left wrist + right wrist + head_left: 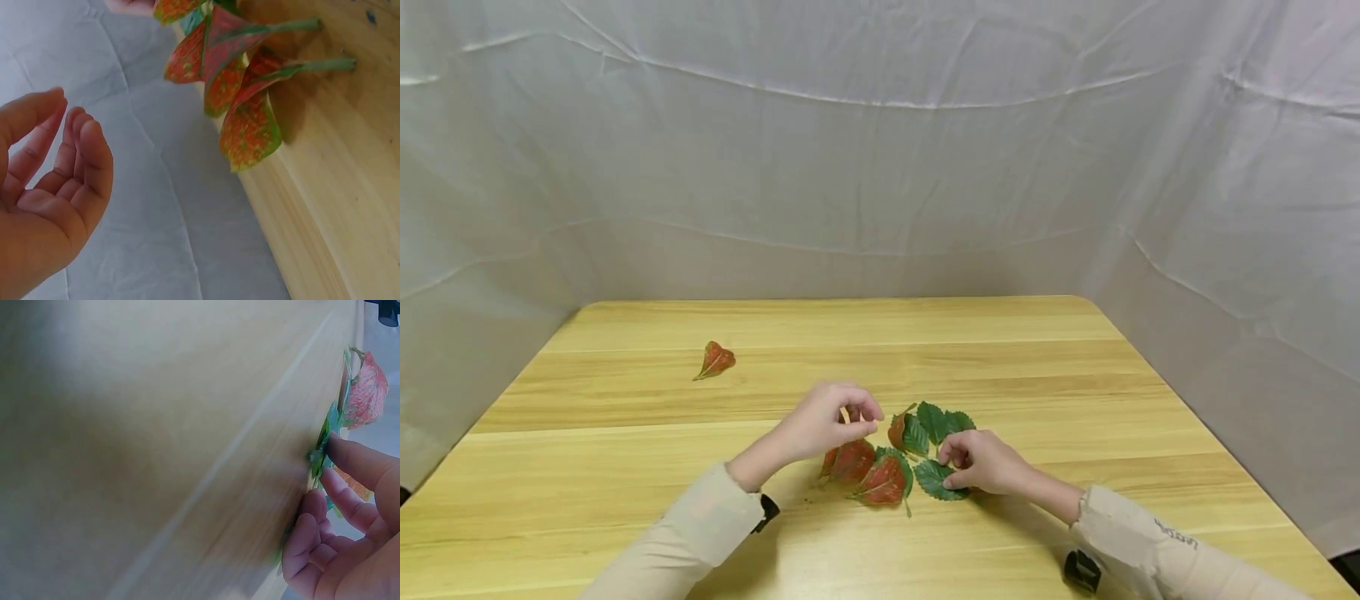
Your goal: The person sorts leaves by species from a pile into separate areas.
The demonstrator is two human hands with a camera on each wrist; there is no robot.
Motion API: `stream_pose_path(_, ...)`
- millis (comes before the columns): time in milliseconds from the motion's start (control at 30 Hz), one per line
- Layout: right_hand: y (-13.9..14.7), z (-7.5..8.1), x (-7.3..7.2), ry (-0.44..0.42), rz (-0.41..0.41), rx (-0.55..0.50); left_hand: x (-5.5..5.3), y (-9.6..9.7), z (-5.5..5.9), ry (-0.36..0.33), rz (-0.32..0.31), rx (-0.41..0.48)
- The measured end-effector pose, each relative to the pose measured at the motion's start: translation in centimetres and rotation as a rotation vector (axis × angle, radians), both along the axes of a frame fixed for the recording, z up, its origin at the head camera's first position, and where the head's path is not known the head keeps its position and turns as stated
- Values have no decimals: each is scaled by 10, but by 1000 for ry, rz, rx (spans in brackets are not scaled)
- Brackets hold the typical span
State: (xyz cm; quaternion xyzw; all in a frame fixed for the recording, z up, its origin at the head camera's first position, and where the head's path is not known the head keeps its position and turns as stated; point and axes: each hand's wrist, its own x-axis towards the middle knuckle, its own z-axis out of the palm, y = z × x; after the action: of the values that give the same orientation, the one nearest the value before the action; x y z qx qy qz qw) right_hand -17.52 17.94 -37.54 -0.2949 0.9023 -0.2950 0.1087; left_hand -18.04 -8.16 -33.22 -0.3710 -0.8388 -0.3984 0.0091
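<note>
My left hand [841, 419] hovers over a group of red leaves with green edges, its fingers loosely bent and nothing between them. In the left wrist view, thumb and fingertips stand apart, while folded red leaves [250, 134] lie beside the hand on the table. My right hand [988, 463] pinches a toothed green leaf [934, 480] low over the tabletop; in the right wrist view its thumb and index finger meet at the green leaf [322, 447]. Between the hands lie a red leaf [883, 482] and more green leaves [931, 421] in a rough ring.
One red leaf [717, 359] lies alone toward the back left of the wooden table [587, 467]. Pale grey cloth [850, 183] hangs behind the table and along both sides. Each wrist carries a black device under a beige sleeve [700, 517].
</note>
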Motion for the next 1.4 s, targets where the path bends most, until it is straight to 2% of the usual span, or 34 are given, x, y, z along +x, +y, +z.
stream_pose_path(267,1,-1,-1,-6,2,-3,-2,5,-6,-34,-127,-93)
stream_pose_path(600,1,-2,-2,-7,6,-8,-7,11,-13,-161,-220,-191)
stream_pose_path(733,1,-2,-2,-5,10,-15,-9,12,-15,-208,-221,-229)
stream_pose_path(900,1,-1,-2,-13,9,-13,-15,12,-18,-287,-224,-236)
stream_pose_path(1100,1,1,-1,-13,9,-11,-21,10,-22,-332,-229,-231)
stream_pose_path(1400,1,0,0,-6,7,-7,-21,11,-24,-279,-210,-304)
